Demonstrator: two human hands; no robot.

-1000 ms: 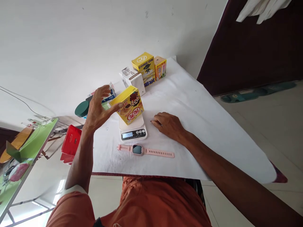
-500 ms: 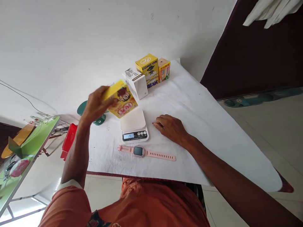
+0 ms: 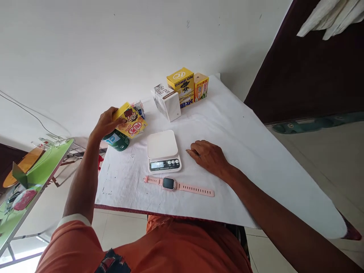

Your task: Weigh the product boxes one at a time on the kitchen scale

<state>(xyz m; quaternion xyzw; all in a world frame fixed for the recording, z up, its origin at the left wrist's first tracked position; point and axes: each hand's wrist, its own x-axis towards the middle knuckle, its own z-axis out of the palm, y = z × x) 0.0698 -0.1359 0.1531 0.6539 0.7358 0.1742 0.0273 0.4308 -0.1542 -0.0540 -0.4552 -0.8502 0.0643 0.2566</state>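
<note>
My left hand (image 3: 107, 122) grips a yellow box (image 3: 131, 123) with a cartoon figure and red lettering, tilted beside a green can (image 3: 118, 140). Another small box (image 3: 139, 108) is partly hidden behind it. To the right is a white kitchen scale (image 3: 162, 146) with a lit display whose digits are hard to read; its platform carries nothing. My right hand (image 3: 207, 156) rests on the white cloth, fingers curled in, right of the scale; whether they hold anything is hidden. A pink-strapped smartwatch (image 3: 168, 184) lies stretched out in front of the scale.
At the back stand a white "Super Meal" box (image 3: 167, 102), a yellow "COME ON" box (image 3: 182, 85) and an orange box (image 3: 201, 88), near the wall. A green table (image 3: 42, 178) with clutter stands off to the left.
My left hand has carried the yellow box leftward, from above the scale to beside the green can. The scale's display no longer reads clearly. My right hand has stayed put.
</note>
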